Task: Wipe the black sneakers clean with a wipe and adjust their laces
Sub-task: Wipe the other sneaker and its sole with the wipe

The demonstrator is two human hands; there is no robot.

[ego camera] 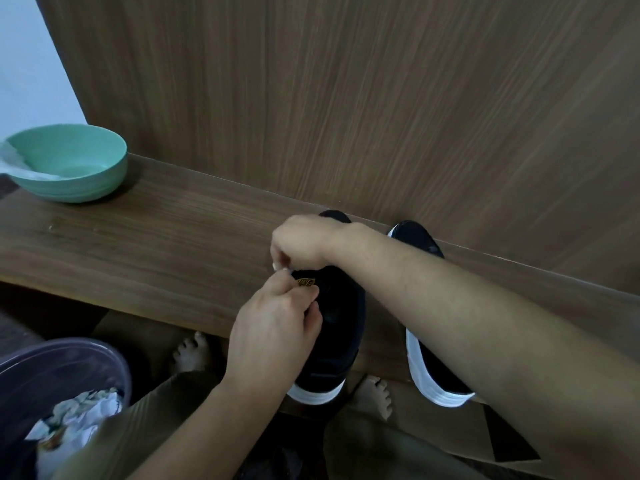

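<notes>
Fingers (277, 263) of right hand (304, 240) and left hand (273, 323) pinch closed on a lace end (285, 270) above the left sneaker's (336, 341) tongue. Gold tongue label (306, 282): writing unreadable. Two black sneakers, the second (433, 372) alongside, stand on the wooden worktop (156, 244). One green bowl (74, 164) holds one wipe (14, 161).

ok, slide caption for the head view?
Both hands work the laces of the left black sneaker on a wooden shelf.
</notes>
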